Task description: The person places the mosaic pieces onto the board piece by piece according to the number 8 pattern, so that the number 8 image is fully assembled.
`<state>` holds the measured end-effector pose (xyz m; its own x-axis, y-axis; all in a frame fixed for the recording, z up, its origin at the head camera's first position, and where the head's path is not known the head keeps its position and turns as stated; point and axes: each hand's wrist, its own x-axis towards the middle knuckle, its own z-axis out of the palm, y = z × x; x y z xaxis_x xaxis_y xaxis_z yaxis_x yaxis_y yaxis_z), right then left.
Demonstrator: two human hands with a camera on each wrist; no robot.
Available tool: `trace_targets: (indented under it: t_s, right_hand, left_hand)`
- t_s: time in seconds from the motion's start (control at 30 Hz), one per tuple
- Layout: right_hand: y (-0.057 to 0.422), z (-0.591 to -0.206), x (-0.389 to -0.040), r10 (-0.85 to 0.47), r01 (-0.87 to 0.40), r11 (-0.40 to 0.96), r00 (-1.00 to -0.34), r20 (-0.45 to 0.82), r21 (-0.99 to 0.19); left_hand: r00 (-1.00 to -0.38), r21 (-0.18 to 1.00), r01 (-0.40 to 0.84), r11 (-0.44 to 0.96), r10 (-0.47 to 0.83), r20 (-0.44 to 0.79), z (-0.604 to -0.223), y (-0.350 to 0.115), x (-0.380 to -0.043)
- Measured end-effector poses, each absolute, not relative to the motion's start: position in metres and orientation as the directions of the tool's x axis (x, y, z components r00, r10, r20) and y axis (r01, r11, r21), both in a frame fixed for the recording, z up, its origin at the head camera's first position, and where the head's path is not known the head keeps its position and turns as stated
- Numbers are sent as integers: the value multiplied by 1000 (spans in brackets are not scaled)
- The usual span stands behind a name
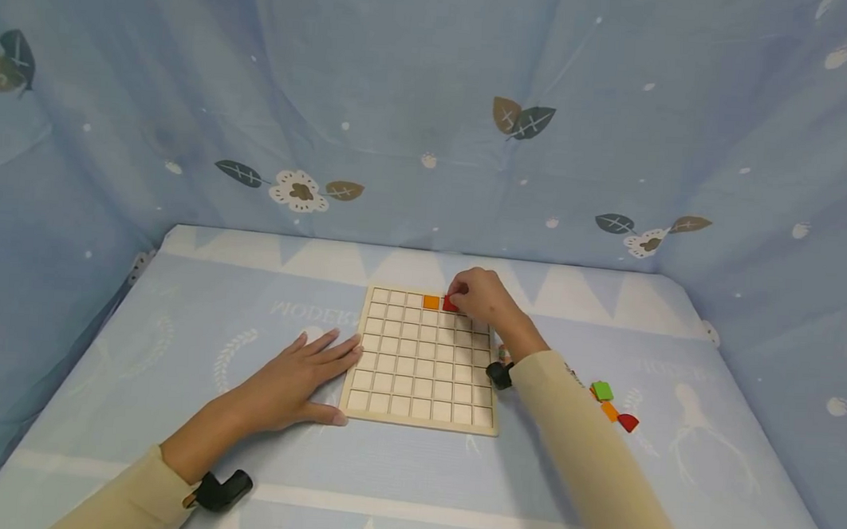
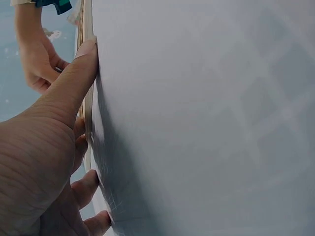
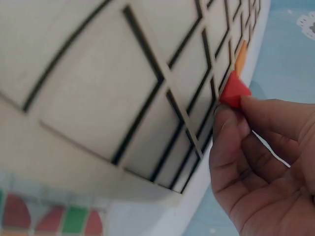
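Note:
A square wooden grid board lies flat on the table, its cells mostly bare pale wood. In the top row sits an orange square tile. My right hand pinches a red tile between thumb and fingertips, right at the cell beside the orange one. The fingers hide part of the red tile in the head view. With fingers spread, my left hand rests at the board's left edge. In the left wrist view its thumb lies along that edge.
Right of the board is a small heap of loose pieces: a green tile, an orange tile and a red rounded piece. A sheet with red and green shapes lies beside the board. A blue patterned curtain encloses the table.

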<state>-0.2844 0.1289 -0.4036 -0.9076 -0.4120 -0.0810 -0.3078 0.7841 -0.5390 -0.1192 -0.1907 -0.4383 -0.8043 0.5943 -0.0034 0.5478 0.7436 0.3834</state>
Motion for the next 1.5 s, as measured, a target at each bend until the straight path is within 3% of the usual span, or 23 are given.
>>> trace_targets:
  t_s: [0.63, 0.83, 1.2, 1.5]
  right_hand:
    - [123, -408, -273, -387, -323, 837, -920, -60, -441]
    - [152, -392, -255, -428, -369, 798, -904, -17, -477]
    - [222, -354, -221, -466, -388, 805, -882, -72, -449]
    - [259, -346, -192, -410, -302, 864, -886, -216, -403]
  left_hand:
    - [-807, 379, 542, 750, 591, -15, -442, -190, -121]
    - [-803, 385, 550, 742, 596, -2, -442, -189, -121]
    - [-797, 381, 560, 736, 604, 7, -441, -190, -121]
    - [-794, 386, 571, 725, 607, 35, -442, -190, -122]
